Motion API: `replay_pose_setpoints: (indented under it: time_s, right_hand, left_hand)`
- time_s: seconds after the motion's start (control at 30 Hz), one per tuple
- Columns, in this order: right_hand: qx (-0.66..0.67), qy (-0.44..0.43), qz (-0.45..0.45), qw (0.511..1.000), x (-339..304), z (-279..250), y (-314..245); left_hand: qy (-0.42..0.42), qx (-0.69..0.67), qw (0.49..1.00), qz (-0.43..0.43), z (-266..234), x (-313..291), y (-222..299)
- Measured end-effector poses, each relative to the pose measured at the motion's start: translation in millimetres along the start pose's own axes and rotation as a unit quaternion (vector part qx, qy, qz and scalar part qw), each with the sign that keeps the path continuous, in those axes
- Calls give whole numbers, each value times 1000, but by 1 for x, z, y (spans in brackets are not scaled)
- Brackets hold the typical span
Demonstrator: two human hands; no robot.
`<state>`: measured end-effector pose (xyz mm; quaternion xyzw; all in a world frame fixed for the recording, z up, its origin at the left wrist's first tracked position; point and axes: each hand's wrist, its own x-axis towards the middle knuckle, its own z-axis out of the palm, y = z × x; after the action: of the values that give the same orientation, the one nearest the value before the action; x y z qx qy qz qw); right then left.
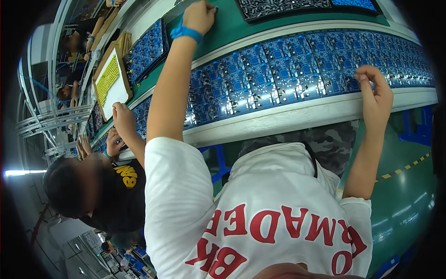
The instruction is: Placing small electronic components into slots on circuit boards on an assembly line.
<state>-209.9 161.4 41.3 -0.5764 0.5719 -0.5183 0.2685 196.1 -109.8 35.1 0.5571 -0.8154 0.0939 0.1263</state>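
- Far left, from where I stand: shallow box (116, 91) with a white lining, carrying rows of yellow parts (108, 76).
- Beside its lower edge: a co-worker's hand (124, 122); the co-worker (118, 204) wears a black top.
- Next: dark tray of blue boards (146, 51), on the green work surface (227, 36).
- Left hand (200, 17), blue wristband (187, 34) fitted: extended beyond the board row, fingers curled to a narrow grip. I cannot tell whether a part is held.
- Centre to right: blue circuit boards (246, 81), laid edge to edge along the pale-railed line, under both arms' reach.
- Above the row: black tray (253, 19) of small dark parts (283, 6) and blue parts (355, 3).
- Right hand (377, 100): over the boards, thumb and forefinger close together; I cannot tell whether anything is between them.
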Motion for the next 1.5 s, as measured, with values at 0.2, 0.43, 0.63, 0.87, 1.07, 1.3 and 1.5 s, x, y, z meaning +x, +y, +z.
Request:
replay_pose_setpoints:
  time_s: [0.2,0.43,0.63,0.87,1.07,1.3,1.5]
  right_hand:
    - [-11,9,-9,1000,-1,0,0]
    - [-21,-4,-3,1000,0,-2,-1]
    - [-13,7,-24,1000,-1,1,3]
    - [-23,-10,-14,1000,-2,-5,3]
    - [-24,-6,-21,999,-2,-2,6]
    - [-25,2,-20,999,-2,-4,9]
    - [-24,-3,-24,999,-2,-6,11]
  left_hand:
    - [-23,-273,962,-2,-73,-85,55]
    - [-85,-444,891,-36,-111,-150,81]
    - [-69,-385,914,-106,-111,-170,92]
    - [-68,-305,947,-67,-106,-174,103]
    - [-72,-275,958,-45,-100,-174,106]
    - [-72,-261,961,-56,-101,-176,108]
    - [-43,-215,975,-33,-103,-175,112]
